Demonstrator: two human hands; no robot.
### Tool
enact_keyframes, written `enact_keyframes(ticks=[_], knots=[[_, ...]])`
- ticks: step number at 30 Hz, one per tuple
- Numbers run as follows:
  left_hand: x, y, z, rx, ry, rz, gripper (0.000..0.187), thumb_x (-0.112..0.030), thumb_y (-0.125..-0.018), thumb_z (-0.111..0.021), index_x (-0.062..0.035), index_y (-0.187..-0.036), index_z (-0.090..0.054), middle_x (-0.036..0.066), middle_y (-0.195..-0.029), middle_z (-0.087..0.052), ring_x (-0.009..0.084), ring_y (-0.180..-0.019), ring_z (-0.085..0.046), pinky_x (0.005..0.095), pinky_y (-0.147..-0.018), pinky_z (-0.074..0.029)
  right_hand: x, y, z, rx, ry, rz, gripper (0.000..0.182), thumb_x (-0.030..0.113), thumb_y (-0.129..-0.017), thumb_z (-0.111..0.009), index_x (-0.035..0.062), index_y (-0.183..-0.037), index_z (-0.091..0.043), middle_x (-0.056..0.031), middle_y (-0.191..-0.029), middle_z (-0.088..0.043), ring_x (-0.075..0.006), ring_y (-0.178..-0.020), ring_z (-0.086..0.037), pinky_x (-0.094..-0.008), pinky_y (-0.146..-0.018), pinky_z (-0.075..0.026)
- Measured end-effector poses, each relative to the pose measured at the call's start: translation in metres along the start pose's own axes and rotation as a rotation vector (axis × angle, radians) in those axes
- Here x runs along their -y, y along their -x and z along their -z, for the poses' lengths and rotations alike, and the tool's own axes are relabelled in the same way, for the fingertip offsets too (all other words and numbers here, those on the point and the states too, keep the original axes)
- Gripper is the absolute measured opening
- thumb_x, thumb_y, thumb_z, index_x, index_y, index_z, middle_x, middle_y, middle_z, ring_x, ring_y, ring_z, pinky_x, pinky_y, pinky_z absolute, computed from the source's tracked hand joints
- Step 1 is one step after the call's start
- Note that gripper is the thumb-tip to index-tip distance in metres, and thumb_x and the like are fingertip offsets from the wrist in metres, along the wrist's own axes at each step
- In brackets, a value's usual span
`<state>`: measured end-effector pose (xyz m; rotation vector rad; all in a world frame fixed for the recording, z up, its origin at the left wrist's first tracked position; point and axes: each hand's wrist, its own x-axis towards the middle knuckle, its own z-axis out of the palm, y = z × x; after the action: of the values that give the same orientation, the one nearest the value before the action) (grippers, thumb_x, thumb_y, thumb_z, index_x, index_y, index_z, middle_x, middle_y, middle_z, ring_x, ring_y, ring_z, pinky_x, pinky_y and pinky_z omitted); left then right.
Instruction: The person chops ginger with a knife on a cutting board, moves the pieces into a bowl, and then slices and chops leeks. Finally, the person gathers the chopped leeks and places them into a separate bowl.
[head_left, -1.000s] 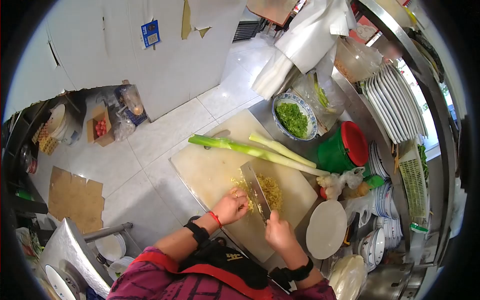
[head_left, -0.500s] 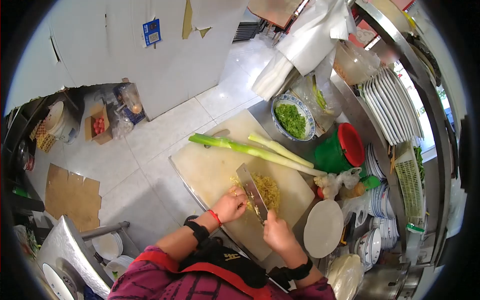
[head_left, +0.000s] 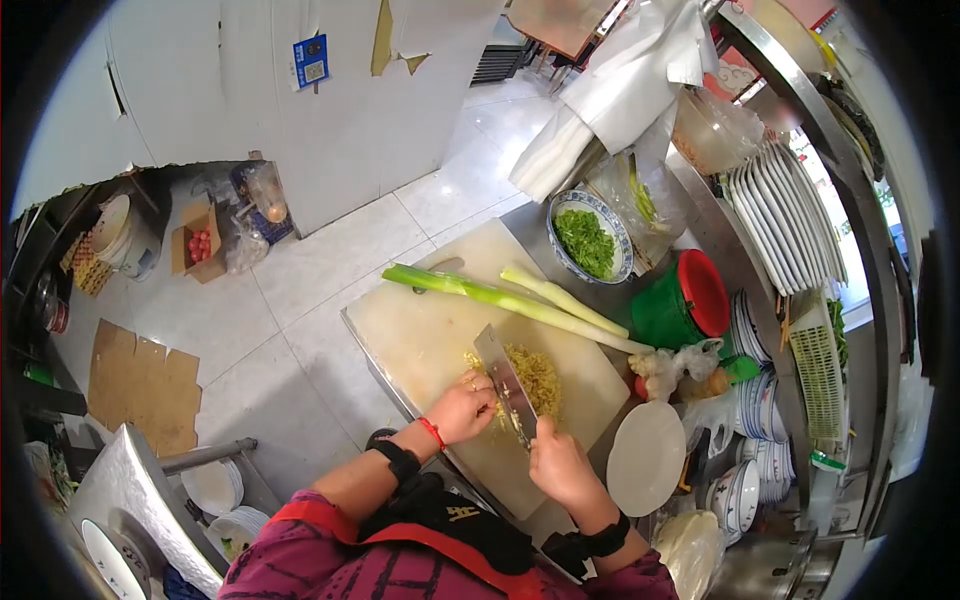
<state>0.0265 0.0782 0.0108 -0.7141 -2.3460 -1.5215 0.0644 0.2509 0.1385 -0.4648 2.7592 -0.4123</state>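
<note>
My right hand (head_left: 562,466) is wrapped round the handle of a cleaver (head_left: 504,378), its blade upright over the cutting board (head_left: 400,335). Against the blade's left side, my left hand (head_left: 464,408) has its fingers curled down; whatever they press on is hidden. Finely chopped yellowish bits (head_left: 538,384) are heaped just right of the blade, and a few cling to the metal. Across the board's far part lie a long green-and-white leek stalk (head_left: 480,296) and a shorter pale stalk (head_left: 560,298).
Beyond the board, a blue-and-white bowl (head_left: 556,252) holds chopped greens (head_left: 586,243). A green bucket (head_left: 658,314) with a red rim, a white oval plate (head_left: 646,460) and stacked bowls (head_left: 735,497) stand on the right. Plates (head_left: 780,220) are racked above. A metal-topped surface (head_left: 125,485) is at lower left.
The whole view has shifted slightly. Both hands and the cleaver keep nearly the same place on the board, and the stalks have not moved.
</note>
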Motion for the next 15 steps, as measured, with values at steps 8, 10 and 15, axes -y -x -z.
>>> enact_keyframes(ticks=[8, 10, 15], knots=[[-0.001, 0.002, 0.003, 0.012, 0.015, -0.012, 0.013, -0.007, -0.068, -0.066, -0.0045, -0.077, -0.057, 0.011, -0.084, -0.055, 0.0312, -0.085, -0.053, 0.0386, -0.080, -0.044, -0.012, -0.029, -0.046, -0.173, -0.120, 0.006, 0.021, 0.004, -0.079, -0.051, -0.0047, -0.094, -0.039, -0.0268, -0.062, -0.053, -0.0458, -0.060, -0.054, -0.0520, -0.055, -0.042], [-0.003, 0.004, 0.008, -0.031, 0.026, -0.048, 0.015, -0.009, -0.067, -0.068, -0.0047, -0.077, -0.057, 0.011, -0.085, -0.055, 0.0309, -0.087, -0.052, 0.0387, -0.080, -0.044, -0.011, -0.025, -0.044, -0.222, -0.170, 0.008, 0.021, 0.004, -0.080, -0.051, -0.0048, -0.095, -0.038, -0.0271, -0.061, -0.052, -0.0461, -0.059, -0.053, -0.0524, -0.054, -0.041], [-0.022, 0.003, 0.022, -0.087, -0.068, -0.045, 0.017, -0.012, -0.063, -0.067, -0.0047, -0.071, -0.054, 0.010, -0.084, -0.052, 0.0298, -0.090, -0.049, 0.0381, -0.080, -0.043, 0.011, 0.003, 0.000, -0.055, -0.013, -0.032, 0.020, 0.005, -0.080, -0.051, -0.0045, -0.093, -0.039, -0.0261, -0.060, -0.054, -0.0455, -0.060, -0.055, -0.0517, -0.055, -0.043]])
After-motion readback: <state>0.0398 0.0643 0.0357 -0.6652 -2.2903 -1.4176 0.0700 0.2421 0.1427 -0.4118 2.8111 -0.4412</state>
